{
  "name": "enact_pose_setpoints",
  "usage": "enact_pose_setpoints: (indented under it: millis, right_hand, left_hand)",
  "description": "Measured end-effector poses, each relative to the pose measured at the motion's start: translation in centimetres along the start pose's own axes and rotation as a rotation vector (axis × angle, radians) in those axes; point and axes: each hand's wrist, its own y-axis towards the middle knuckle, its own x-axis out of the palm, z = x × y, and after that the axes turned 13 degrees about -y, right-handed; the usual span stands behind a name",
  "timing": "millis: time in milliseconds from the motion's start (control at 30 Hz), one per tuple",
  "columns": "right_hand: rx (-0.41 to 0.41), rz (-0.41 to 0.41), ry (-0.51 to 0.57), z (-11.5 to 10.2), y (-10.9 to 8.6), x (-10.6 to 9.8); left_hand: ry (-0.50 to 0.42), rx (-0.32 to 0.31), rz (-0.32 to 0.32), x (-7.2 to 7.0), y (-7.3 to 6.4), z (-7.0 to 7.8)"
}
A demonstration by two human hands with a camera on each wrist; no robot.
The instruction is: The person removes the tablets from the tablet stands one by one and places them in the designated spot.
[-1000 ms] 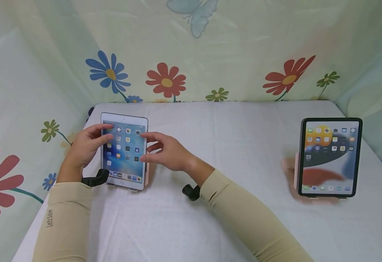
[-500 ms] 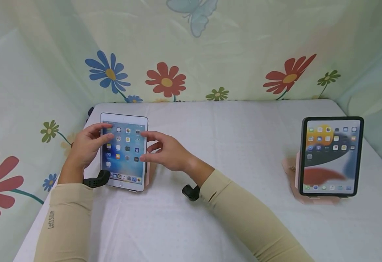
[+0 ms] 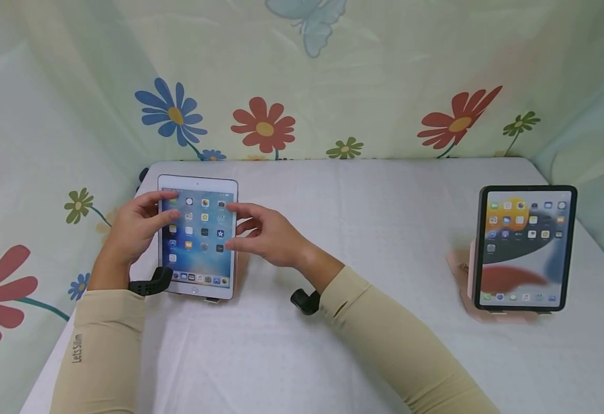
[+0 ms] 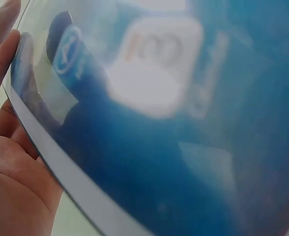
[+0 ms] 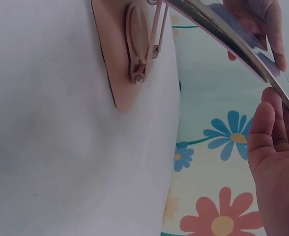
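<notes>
A white-framed tablet (image 3: 198, 244) with app icons lit on its screen leans at the left of the table. My left hand (image 3: 138, 224) grips its left edge, thumb and forefinger over the front; in the left wrist view the other fingers of that hand (image 4: 19, 172) pass behind the edge. On the opposite side my right hand (image 3: 278, 237) pinches the right edge, forefinger above and thumb below. Behind the tablet a pink folding stand (image 5: 120, 83) shows in the right wrist view; whether the tablet (image 5: 228, 42) touches it, I cannot tell.
At the right a black-framed tablet (image 3: 526, 253) rests on a second pink stand (image 3: 462, 287). White cloth covers the table (image 3: 364, 241). A flowered curtain (image 3: 379, 86) hangs along the back and sides. Black wrist cameras (image 3: 152, 283) sit on both wrists.
The tablet's right side has shifted slightly right and up, with my right hand moving along. One of the stand's small front hooks, visible earlier, is now covered. My left hand stays nearly still.
</notes>
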Motion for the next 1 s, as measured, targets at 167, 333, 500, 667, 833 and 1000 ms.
enact_pose_setpoints:
  millis: [167, 333, 500, 667, 833, 1000]
  right_hand:
    - [-0.013, 0.029, -0.007, 0.0, -0.2, -0.6]
    - [-0.007, 0.077, 0.002, -0.1, -0.4, -1.0]
    - [0.001, 0.110, 0.008, -0.3, -0.5, -1.2]
    - [0.044, 0.137, 0.049, -0.5, -0.6, -1.4]
    - [0.066, 0.154, 0.069, -0.5, -0.7, -1.7]
    - [0.081, 0.170, 0.033, -0.5, -0.8, -2.2]
  left_hand:
    - [0.005, 0.005, -0.008, 0.2, 0.0, 0.5]
    - [0.025, 0.017, -0.019, 0.3, -0.1, 1.1]
    - [0.029, 0.007, -0.026, 0.4, -0.2, 1.6]
    - [0.034, -0.008, -0.042, 0.6, -0.4, 2.1]
    - [0.013, -0.024, -0.077, 0.9, -0.6, 2.4]
    - [-0.007, -0.036, -0.085, 1.2, -0.7, 2.6]
